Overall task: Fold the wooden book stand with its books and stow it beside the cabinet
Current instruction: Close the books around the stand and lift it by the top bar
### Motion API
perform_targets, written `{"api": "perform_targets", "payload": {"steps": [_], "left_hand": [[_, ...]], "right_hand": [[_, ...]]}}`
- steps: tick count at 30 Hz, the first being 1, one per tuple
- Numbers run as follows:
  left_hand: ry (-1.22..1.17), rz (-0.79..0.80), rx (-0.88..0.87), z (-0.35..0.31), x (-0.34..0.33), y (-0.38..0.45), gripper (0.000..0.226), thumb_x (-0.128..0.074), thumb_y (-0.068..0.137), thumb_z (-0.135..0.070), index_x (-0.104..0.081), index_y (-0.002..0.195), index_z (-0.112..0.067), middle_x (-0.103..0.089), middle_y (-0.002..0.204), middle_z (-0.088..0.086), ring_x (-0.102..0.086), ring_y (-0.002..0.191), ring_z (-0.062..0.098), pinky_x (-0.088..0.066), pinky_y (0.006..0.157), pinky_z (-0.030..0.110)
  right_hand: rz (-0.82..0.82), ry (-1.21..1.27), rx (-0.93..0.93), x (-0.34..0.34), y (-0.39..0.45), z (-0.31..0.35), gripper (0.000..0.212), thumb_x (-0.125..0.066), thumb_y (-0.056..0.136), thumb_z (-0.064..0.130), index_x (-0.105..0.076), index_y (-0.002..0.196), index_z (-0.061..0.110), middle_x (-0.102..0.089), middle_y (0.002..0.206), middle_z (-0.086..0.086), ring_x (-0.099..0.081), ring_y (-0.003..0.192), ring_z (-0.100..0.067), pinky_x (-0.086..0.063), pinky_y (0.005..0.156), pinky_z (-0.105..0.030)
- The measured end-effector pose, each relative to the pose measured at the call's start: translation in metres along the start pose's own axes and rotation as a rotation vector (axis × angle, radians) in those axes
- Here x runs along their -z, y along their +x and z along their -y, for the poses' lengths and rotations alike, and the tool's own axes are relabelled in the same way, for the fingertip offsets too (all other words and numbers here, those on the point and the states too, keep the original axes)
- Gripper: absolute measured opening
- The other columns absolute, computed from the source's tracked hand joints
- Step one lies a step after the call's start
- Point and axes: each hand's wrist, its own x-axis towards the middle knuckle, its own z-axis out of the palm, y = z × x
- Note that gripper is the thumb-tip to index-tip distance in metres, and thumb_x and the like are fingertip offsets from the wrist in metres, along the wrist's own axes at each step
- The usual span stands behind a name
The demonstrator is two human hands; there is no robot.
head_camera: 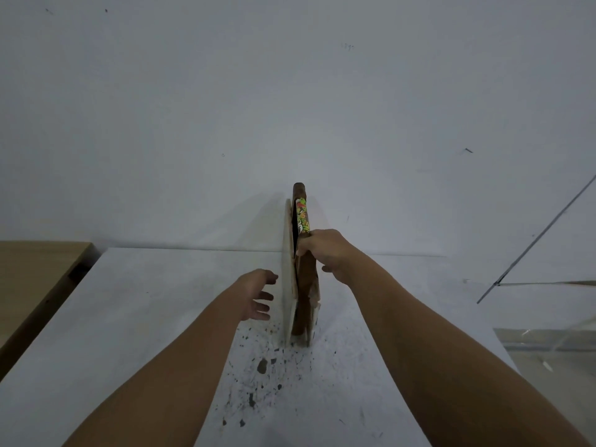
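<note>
The folded wooden book stand (288,279) stands on edge on the white table (145,317), seen edge-on, its pale panel on the left and a brown panel behind. A book with a colourful green spine (302,216) sticks up between the panels. My right hand (325,253) grips the top edge of the stand and books from the right. My left hand (258,293) hovers just left of the pale panel with fingers spread, apart from it and holding nothing.
A white wall (290,108) rises right behind the table. A wooden surface (32,285) lies lower at the left. A clear panel with a dark rod (535,240) stands at the right. Dark chips and specks (261,366) mark the tabletop near me.
</note>
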Motion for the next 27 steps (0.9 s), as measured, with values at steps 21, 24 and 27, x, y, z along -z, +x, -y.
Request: {"api": "perform_targets", "payload": {"steps": [21, 24, 27], "left_hand": [[0.274, -0.267, -0.467, -0.012, 0.063, -0.022, 0.094, -0.086, 0.074, -0.026, -0.034, 0.152, -0.022, -0.042, 0.149, 0.018, -0.052, 0.124, 0.034, -0.052, 0.090, 0.044], [0.361, -0.260, -0.572, -0.025, 0.066, -0.020, 0.118, -0.091, 0.065, -0.037, -0.017, 0.157, -0.025, -0.025, 0.162, 0.014, -0.035, 0.143, 0.037, -0.041, 0.108, 0.054], [0.398, -0.270, -0.608, -0.042, 0.076, -0.025, 0.133, -0.088, 0.053, -0.051, -0.010, 0.158, -0.028, -0.016, 0.167, 0.008, -0.024, 0.149, 0.038, -0.032, 0.113, 0.061]], "right_hand": [[-0.134, -0.111, -0.067, -0.003, -0.012, 0.046, 0.008, -0.060, 0.081, 0.000, -0.060, 0.089, -0.003, -0.060, 0.064, -0.014, -0.051, 0.045, -0.019, -0.038, 0.037, -0.012], [-0.175, -0.236, 0.049, 0.005, -0.019, 0.051, 0.034, -0.081, 0.061, 0.028, -0.069, 0.079, 0.003, -0.072, 0.071, -0.014, -0.068, 0.059, -0.021, -0.047, 0.055, -0.024], [-0.208, -0.550, 0.190, 0.015, -0.029, 0.059, 0.066, -0.073, 0.037, 0.055, -0.077, 0.084, 0.010, -0.077, 0.080, -0.006, -0.072, 0.071, -0.016, -0.044, 0.057, -0.030]]}}
